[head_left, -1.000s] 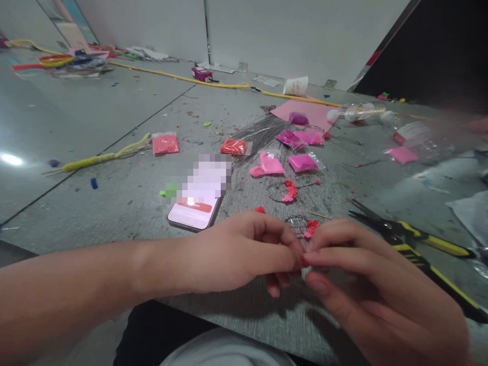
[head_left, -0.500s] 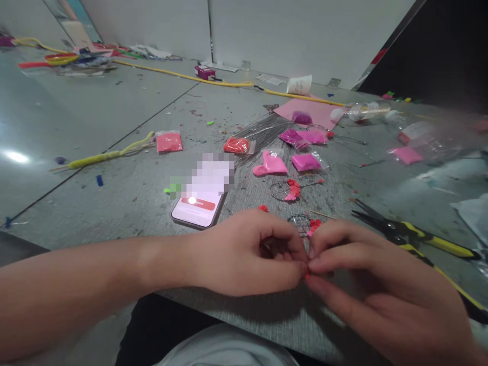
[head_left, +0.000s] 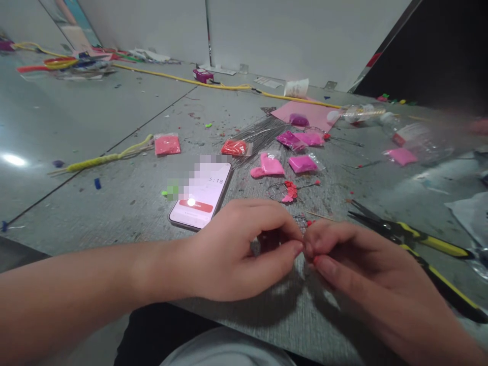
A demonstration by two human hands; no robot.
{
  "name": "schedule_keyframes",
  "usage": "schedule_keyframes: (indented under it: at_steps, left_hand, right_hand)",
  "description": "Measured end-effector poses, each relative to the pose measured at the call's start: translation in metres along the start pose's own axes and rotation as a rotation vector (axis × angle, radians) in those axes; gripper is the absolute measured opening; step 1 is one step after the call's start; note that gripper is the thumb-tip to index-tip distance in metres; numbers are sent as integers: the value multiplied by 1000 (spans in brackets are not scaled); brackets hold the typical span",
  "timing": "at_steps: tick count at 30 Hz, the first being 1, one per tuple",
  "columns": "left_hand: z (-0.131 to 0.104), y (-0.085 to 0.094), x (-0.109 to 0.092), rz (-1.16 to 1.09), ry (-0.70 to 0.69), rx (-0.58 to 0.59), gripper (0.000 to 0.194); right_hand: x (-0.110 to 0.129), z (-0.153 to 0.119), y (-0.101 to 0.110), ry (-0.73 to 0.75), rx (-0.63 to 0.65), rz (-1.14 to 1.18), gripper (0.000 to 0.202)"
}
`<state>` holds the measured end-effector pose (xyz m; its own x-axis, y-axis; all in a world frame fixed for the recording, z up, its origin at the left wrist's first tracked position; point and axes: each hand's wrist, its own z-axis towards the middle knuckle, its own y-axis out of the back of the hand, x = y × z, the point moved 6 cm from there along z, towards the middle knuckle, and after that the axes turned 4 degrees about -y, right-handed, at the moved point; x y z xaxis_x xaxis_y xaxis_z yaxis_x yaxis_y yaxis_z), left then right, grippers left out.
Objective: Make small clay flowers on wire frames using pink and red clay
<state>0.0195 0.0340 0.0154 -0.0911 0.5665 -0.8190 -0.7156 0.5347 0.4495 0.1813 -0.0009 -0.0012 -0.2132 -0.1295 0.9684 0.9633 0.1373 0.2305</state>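
Left hand (head_left: 244, 249) pinched closed, contents hidden, right hand (head_left: 369, 277) beside it gripping a tiny red piece (head_left: 316, 260), pliers (head_left: 414, 234) nearby.

Grey bench (head_left: 125, 218), bearing: one phone (head_left: 204, 195); coral sachet (head_left: 166, 146); red sachet (head_left: 234, 148); thin-wire bundle (head_left: 263, 129); wire ring (head_left: 277, 191) with red pieces (head_left: 291, 191); yellow-handled pliers (head_left: 396, 230).

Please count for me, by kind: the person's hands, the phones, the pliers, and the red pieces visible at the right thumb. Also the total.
Hands: 2 (left hand, right hand)
Phone: 1
Pliers: 1
Red piece: 1
Total: 5
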Motion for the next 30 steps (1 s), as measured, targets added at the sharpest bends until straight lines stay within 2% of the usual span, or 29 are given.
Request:
schedule_keyframes:
  at_steps: [4, 9, 11, 15, 20, 23, 26, 30]
  left_hand:
    - [2, 2, 3, 19, 45, 36, 13]
    - [4, 4, 5, 104, -2, 77, 16]
    - [4, 1, 7, 192, -64, 167, 15]
    - [1, -8, 16, 449, -158, 419, 20]
    - [-3, -13, 23, 509, -222, 525, 29]
    - [-2, -17, 26, 484, -208, 537, 21]
    - [1, -19, 31, 416, -100, 482, 11]
    - [1, -24, 34, 368, -75, 482, 10]
  right_hand:
    - [3, 0, 2, 33, -3, 6, 10]
    - [6, -1, 3, 104, 0, -37, 15]
    - [7, -2, 4, 145, 1, -41, 17]
    - [4, -3, 11, 198, -54, -66, 16]
    - [1, -4, 16, 208, -128, -108, 9]
    - [2, -6, 17, 193, -157, -145, 12]
    - [3, -7, 17, 170, -167, -175, 14]
    - [3, -8, 17, 162, -159, -184, 12]
